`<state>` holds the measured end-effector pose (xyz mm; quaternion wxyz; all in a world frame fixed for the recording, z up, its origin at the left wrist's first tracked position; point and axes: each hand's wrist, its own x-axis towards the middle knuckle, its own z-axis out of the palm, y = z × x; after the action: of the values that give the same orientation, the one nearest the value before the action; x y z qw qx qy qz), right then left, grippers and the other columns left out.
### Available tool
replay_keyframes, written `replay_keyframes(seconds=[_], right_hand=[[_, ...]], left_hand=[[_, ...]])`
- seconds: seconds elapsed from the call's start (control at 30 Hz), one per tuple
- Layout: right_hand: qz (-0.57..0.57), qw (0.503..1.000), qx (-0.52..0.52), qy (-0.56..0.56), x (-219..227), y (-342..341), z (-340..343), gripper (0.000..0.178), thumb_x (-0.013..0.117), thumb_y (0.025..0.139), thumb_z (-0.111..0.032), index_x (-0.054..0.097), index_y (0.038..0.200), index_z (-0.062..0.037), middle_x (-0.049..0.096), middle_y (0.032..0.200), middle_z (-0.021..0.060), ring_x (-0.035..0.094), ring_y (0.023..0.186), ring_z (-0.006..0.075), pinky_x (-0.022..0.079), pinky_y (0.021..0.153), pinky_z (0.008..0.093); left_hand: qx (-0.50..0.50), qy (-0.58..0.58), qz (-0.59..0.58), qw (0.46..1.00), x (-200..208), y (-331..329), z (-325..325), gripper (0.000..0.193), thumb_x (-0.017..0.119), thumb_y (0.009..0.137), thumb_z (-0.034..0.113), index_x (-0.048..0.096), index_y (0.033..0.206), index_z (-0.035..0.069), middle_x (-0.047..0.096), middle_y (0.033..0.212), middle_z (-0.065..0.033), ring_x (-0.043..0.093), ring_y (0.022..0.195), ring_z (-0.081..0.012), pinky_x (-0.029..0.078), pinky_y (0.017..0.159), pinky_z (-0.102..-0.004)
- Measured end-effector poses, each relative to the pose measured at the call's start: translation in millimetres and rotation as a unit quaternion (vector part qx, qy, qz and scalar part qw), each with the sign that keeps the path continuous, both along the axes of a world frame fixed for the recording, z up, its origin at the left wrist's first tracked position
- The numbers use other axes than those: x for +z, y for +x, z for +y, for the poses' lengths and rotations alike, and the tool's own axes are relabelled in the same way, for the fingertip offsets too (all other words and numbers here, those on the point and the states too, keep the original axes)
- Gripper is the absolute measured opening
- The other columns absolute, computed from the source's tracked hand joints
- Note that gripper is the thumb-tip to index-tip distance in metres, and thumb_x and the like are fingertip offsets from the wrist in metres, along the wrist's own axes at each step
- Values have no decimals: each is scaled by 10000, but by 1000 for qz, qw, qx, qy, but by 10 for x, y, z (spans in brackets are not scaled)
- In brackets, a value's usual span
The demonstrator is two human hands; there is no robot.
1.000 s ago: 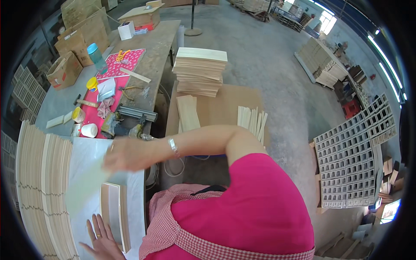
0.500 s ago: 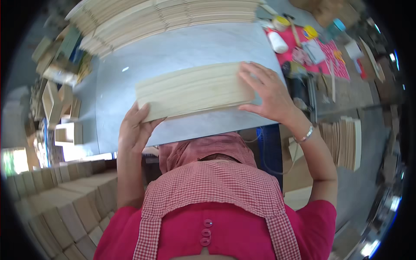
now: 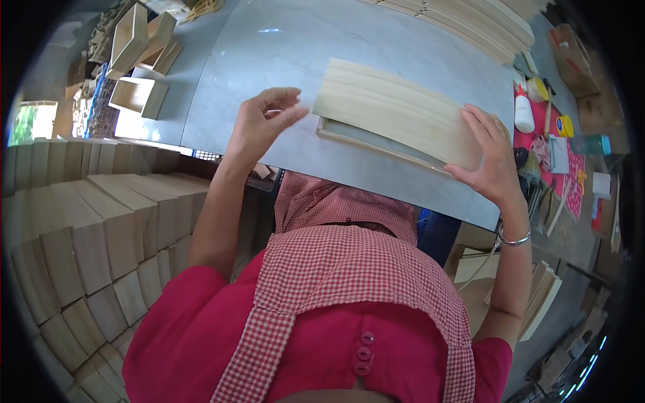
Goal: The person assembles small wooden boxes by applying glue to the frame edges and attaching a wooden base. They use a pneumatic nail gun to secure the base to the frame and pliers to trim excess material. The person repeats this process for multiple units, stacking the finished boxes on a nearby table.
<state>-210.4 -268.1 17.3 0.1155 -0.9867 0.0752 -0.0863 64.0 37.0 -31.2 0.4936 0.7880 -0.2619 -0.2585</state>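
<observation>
Right now a thin pale wooden panel [image 3: 396, 121] lies on the grey tabletop [image 3: 269, 54], resting over a shallow wooden frame [image 3: 376, 144] whose near edge shows just below it. The panel sits a little askew, running from upper left down to lower right, and it covers most of the frame.

My right hand [image 3: 490, 161] rests on the panel's right end, fingers spread flat on its surface and the thumb down at the near edge; it presses rather than grips. A metal bangle [image 3: 514, 238] circles that wrist. My left hand [image 3: 262, 124] is just beside the panel's left end, fingers loosely spread and holding nothing, the fingertips close to the corner of the wood; whether they touch it I cannot tell.

Beyond the panel, along the far edge of the table, lie long stacks of thin wooden sheets [image 3: 463, 20]. At the far left stand several open wooden boxes [image 3: 138, 94]. To my right, a red patterned cloth [image 3: 564, 161] carries a white glue bottle [image 3: 523, 111] and a yellow pot [image 3: 566, 125]. On my left, stacked wooden blocks [image 3: 80, 235] rise beside me. I wear a pink top with a checked apron [image 3: 336, 282].
</observation>
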Motion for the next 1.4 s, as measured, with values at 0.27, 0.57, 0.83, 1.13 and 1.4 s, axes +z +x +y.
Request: replay_keyframes(seconds=[0.27, 0.57, 0.83, 1.13, 1.4], right_hand=[[30, 999, 10, -4, -75, 2, 4, 929, 907, 631, -284, 531, 1442, -30, 533, 1493, 126, 512, 1365, 319, 309, 1228, 532], [51, 999, 7, 6, -186, -30, -36, 904, 900, 658, -317, 543, 1437, -29, 541, 1492, 145, 508, 1372, 312, 306, 1224, 511], [50, 999, 7, -8, -312, -44, -53, 878, 891, 682, -352, 550, 1427, -37, 542, 1491, 134, 517, 1367, 295, 299, 1233, 509], [90, 996, -6, -16, -336, -47, -47, 922, 886, 690, -347, 505, 1473, -44, 510, 1529, 133, 493, 1398, 288, 270, 1250, 516], [87, 996, -15, -5, -367, -30, -25, 931, 890, 680, -341, 481, 1462, -44, 494, 1518, 139, 481, 1396, 311, 292, 1233, 526]], left_hand=[[-58, 61, -142, 986, -204, -345, 30, 366, 852, 798, 150, 761, 1126, 15, 741, 980, -91, 689, 945, -198, 524, 918, -356], [-21, 58, -216, 974, -264, -445, -60, 207, 817, 850, 119, 794, 1028, 15, 743, 875, -112, 696, 823, -191, 538, 797, -337], [-21, 58, -229, 972, -260, -444, -91, 203, 827, 833, 135, 802, 1003, 27, 754, 882, -131, 718, 813, -220, 547, 747, -343], [-42, 79, -228, 969, -221, -369, -113, 197, 838, 828, 116, 810, 999, 22, 758, 872, -111, 696, 802, -186, 536, 763, -321], [-51, 82, -267, 959, -234, -383, -120, 232, 846, 827, 170, 807, 997, 19, 770, 922, -124, 710, 852, -240, 543, 755, -348]])
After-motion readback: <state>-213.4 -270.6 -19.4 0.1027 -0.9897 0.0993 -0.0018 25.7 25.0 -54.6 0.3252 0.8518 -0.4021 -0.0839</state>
